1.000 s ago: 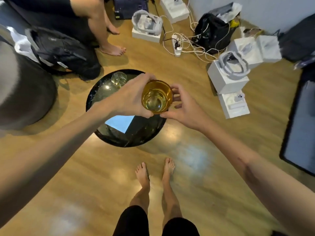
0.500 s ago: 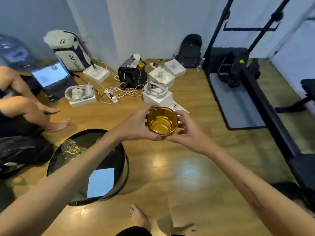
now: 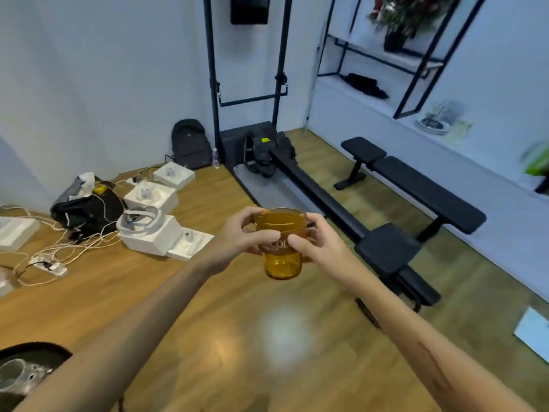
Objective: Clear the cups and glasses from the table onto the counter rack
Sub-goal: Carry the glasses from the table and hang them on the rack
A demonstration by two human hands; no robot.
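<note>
**Amber glass carried clear of table**

The table (image 3: 35, 352), beside the person half a second ago, now sits at the lower-left corner. Left hand (image 3: 237, 237) and right hand (image 3: 318, 243) both grip the upright glass (image 3: 282, 257) in mid-air, bench (image 3: 416, 188) beyond

bare wooden floor (image 3: 267, 337) ahead | left – white boxes (image 3: 148, 233), cables (image 3: 59, 251) | right – black bench (image 3: 416, 188)

Glass (image 3: 282, 248) at frame centre, held between left hand (image 3: 237, 237) and right hand (image 3: 320, 248) above floor (image 3: 237, 337). Boxes (image 3: 154, 230) and cables (image 3: 59, 251) at left (on floor). Bench (image 3: 416, 188) at right. Desk (image 3: 32, 350) at lower-left corner. Shelf (image 3: 386, 58) at upper right.
</note>
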